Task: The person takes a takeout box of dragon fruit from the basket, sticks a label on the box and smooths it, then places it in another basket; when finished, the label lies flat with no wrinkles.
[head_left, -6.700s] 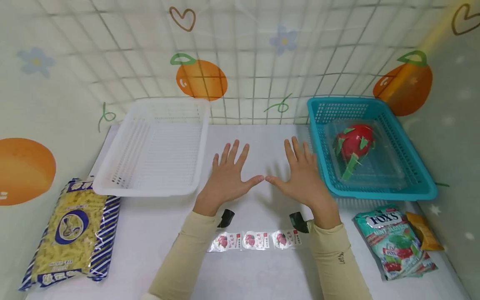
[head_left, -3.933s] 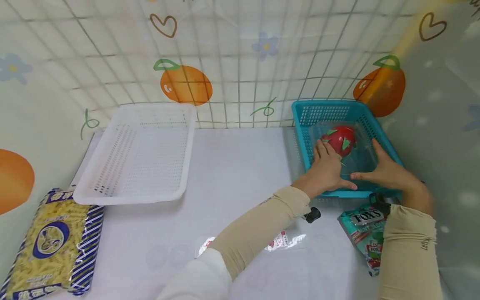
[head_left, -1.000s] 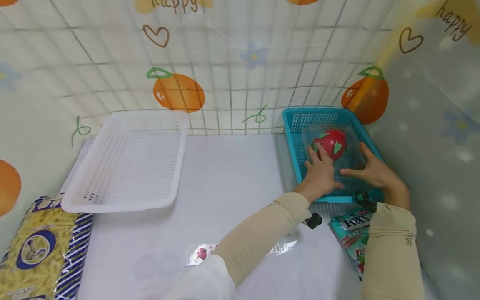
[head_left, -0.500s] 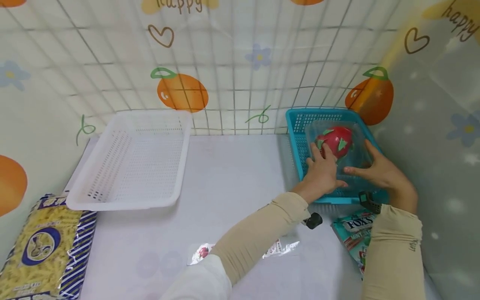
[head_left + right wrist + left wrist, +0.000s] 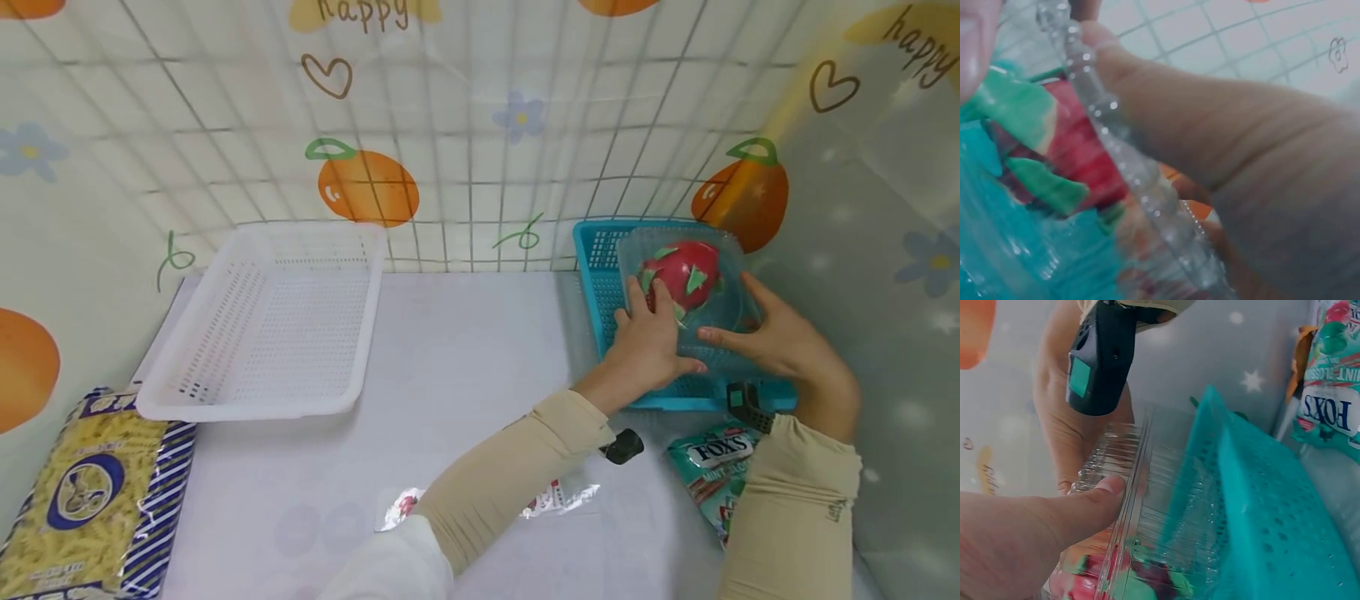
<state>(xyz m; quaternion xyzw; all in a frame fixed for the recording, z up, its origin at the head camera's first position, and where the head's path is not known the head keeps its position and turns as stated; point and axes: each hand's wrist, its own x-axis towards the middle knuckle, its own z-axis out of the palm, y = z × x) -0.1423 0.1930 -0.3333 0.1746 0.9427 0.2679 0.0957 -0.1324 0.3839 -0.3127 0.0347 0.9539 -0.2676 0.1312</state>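
Observation:
My left hand (image 5: 645, 346) and right hand (image 5: 783, 337) grip a clear plastic box (image 5: 720, 321) from its two sides, over the teal basket (image 5: 592, 292). A red dragon fruit (image 5: 690, 271) with green scales lies inside the box. In the left wrist view, the left thumb (image 5: 1094, 503) presses on the box's ridged edge, and the teal basket (image 5: 1266, 506) stands just beside it. The right wrist view has the right hand (image 5: 1241, 150) along the box's beaded rim (image 5: 1129, 165), with the dragon fruit (image 5: 1079, 140) showing through the plastic.
A white basket (image 5: 356, 358) stands at the left, with a pasta bag (image 5: 86, 492) in front of it. At the right front, a Fox's candy bag (image 5: 712, 467) is partly behind the right sleeve. Shiny dragon-fruit stickers (image 5: 551, 500) lie partly under the left arm.
Both hands went from spread over the table to the box in the teal basket and took hold of it. In the last half second the box has risen towards the basket's back rim.

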